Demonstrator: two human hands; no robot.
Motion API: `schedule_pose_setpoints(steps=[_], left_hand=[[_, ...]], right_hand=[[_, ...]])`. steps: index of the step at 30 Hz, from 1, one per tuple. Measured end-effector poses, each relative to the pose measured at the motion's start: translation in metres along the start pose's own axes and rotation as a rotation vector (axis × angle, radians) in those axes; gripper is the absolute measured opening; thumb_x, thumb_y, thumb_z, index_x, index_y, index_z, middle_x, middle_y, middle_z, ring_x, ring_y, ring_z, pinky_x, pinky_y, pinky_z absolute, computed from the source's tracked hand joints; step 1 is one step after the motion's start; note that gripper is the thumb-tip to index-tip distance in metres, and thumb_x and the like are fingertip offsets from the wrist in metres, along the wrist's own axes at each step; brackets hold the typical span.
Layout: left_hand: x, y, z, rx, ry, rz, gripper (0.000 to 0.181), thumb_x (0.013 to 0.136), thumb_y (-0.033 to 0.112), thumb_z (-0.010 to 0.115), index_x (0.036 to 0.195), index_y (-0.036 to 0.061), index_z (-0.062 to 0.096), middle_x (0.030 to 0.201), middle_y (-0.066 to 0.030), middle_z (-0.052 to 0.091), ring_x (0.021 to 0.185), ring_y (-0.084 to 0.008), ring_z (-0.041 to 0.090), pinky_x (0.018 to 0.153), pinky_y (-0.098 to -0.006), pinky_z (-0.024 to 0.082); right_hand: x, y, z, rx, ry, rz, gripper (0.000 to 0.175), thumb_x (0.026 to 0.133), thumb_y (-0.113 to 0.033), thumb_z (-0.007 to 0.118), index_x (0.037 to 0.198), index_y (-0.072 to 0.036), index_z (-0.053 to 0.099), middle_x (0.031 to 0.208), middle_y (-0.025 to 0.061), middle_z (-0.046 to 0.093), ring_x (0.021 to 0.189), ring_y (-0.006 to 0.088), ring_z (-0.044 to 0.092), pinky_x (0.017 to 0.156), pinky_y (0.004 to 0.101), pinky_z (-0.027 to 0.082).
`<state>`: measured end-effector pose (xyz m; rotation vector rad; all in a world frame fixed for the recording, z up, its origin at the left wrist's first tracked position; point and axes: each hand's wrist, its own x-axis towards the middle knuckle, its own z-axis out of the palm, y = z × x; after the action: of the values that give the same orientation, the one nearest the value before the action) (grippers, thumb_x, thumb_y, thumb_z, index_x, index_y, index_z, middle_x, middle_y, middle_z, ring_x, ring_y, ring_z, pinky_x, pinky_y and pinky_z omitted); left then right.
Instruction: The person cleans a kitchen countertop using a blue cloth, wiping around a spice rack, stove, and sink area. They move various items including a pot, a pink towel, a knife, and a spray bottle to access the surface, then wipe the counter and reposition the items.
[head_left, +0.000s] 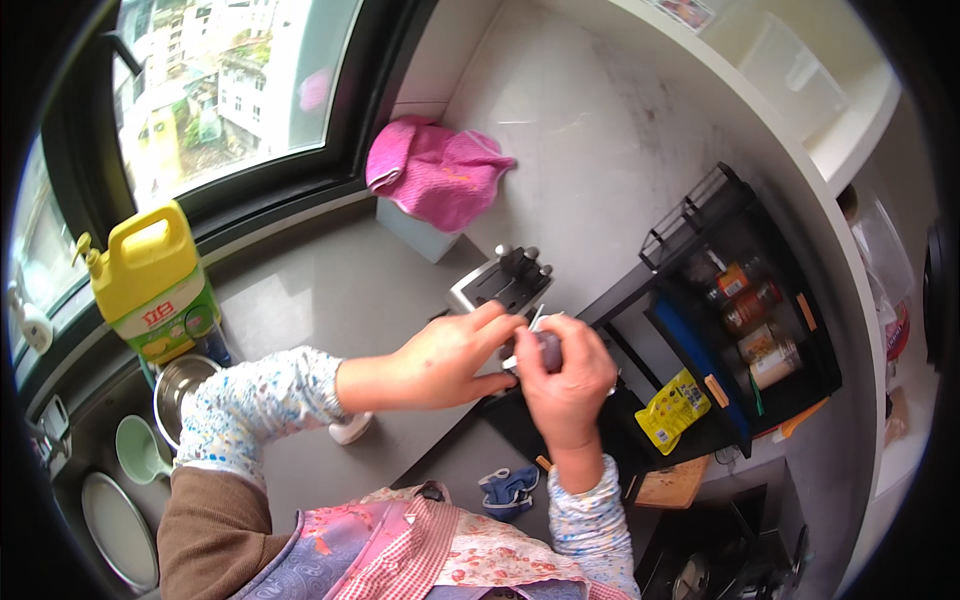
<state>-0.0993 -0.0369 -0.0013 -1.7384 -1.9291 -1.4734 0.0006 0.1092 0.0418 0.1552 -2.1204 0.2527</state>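
Observation:
Both hands meet above the grey counter, in front of a knife block (480, 289) with several dark handles. My right hand (566, 375) is closed around a small, dark purplish item (550, 351), whose kind I cannot tell. Beside it, my left hand (457, 356) reaches in with its fingers bent and its thumb extended near that item. A thin white piece (536, 318) sticks up between the hands; the fingers partly hide it. Whether the left fingertips grip anything is not clear.
A yellow detergent jug (154, 277), steel bowl (166, 397) and green ladle-like cup (141, 448) stand at left by the sink. A pink cloth (442, 176) drapes a box. At right are a black rack (795, 382) with jars, a yellow packet (675, 412) and a blue cloth (508, 491).

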Motion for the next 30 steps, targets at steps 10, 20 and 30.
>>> schedule_pose_setpoints(steps=[10, 20, 30], left_hand=[[-0.020, -0.004, -0.011, 0.068, -0.098, 0.073, 0.040, 0.070, 0.011, 0.081, 0.101, 0.0035, 0.058, 0.098, -0.0136, 0.056, 0.083, -0.0347, 0.064, 0.067, -0.0417, 0.054], [0.044, -0.032, -0.060, -0.174, 0.227, -0.070, 0.031, 0.082, -0.007, 0.069, 0.111, 0.0019, 0.062, 0.103, -0.0035, 0.064, 0.094, -0.0091, 0.063, 0.082, -0.0250, 0.052], [0.063, -0.057, -0.027, -0.212, 0.247, -0.146, 0.025, 0.085, -0.008, 0.068, 0.107, 0.0012, 0.063, 0.098, -0.0011, 0.064, 0.089, -0.0061, 0.061, 0.079, -0.0241, 0.052]], right_hand=[[-0.051, -0.023, -0.004, 0.390, -0.170, 0.100, 0.039, 0.080, -0.011, 0.081, 0.113, -0.002, 0.063, 0.077, 0.0074, 0.064, 0.063, 0.0190, 0.062, 0.056, 0.0291, 0.051], [-0.126, -0.005, -0.029, 0.622, -0.451, 0.549, 0.029, 0.087, -0.003, 0.072, 0.115, -0.001, 0.063, 0.077, 0.0056, 0.066, 0.062, 0.0130, 0.064, 0.056, 0.0261, 0.052], [-0.168, 0.001, -0.032, 0.543, -0.759, 0.577, 0.025, 0.088, -0.014, 0.071, 0.111, -0.006, 0.064, 0.077, 0.0065, 0.067, 0.065, 0.0206, 0.066, 0.060, 0.0329, 0.053]])
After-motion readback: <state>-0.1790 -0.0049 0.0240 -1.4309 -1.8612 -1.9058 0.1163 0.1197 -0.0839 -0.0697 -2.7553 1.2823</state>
